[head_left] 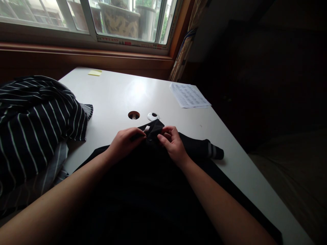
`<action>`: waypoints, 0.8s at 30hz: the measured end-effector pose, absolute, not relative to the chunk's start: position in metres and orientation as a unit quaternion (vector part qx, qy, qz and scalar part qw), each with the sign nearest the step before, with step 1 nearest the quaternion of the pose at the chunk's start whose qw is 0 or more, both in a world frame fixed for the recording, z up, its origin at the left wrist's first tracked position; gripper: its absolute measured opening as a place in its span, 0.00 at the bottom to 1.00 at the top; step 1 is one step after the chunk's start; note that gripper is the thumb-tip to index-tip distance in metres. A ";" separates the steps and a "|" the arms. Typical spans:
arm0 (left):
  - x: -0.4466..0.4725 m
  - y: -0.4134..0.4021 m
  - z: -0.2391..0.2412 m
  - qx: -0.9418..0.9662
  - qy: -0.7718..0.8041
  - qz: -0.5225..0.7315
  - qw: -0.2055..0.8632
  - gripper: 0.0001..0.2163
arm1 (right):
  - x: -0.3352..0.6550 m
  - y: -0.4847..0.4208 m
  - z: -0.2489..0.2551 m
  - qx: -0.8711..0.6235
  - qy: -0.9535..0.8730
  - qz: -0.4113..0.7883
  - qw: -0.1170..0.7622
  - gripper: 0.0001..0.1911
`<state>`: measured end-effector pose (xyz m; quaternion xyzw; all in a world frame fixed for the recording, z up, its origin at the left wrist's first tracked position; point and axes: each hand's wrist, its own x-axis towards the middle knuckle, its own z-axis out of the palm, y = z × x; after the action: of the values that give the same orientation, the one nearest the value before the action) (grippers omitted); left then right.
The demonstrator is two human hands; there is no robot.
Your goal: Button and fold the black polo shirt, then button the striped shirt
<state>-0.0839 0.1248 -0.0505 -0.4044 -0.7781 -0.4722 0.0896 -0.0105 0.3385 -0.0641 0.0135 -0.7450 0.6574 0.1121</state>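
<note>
A: Which way did the garment lie from the hands?

B: A black garment point(150, 183) lay across a white table point(114, 92) below a window point(125, 22). Its collar point(156, 126) was at the far end, between the hands, and its long axis ran from there back toward the person.

A: And the grip?

B: The left hand point(127, 137) pinched the collar's left side between thumb and fingers. The right hand point(175, 143) pinched the opposite side near its corner. A white label point(146, 128) showed just beside the left fingertips.

A: Was that a button point(150, 140) between them?

B: It appeared to be, though the dark cloth hid detail and a snap could not be ruled out. It sat nearer the left fingertips than the right.

A: The surroundings?

B: A grey-banded sleeve point(212, 149) stretched out beyond the right hand, its cuff pointing away from the collar. A striped garment point(38, 126) lay heaped to the left, well apart from the grip.
</note>
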 end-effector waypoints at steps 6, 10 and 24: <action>-0.086 0.125 -0.055 -0.384 -0.788 -0.475 0.082 0.06 | -0.012 0.338 -0.064 0.060 -0.716 0.686 0.115 0.21; -0.087 0.123 -0.050 -0.374 -0.809 -0.452 0.045 0.10 | -0.014 0.340 -0.064 0.045 -0.730 0.666 0.146 0.19; -0.111 0.106 -0.060 -0.343 -0.906 -0.233 0.087 0.17 | -0.016 0.351 -0.069 0.034 -0.904 0.376 0.203 0.21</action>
<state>-0.1107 0.1061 -0.0601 -0.3433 -0.9057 -0.2332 0.0869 -0.0163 0.3514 -0.0686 0.0337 -0.9038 0.3756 0.2026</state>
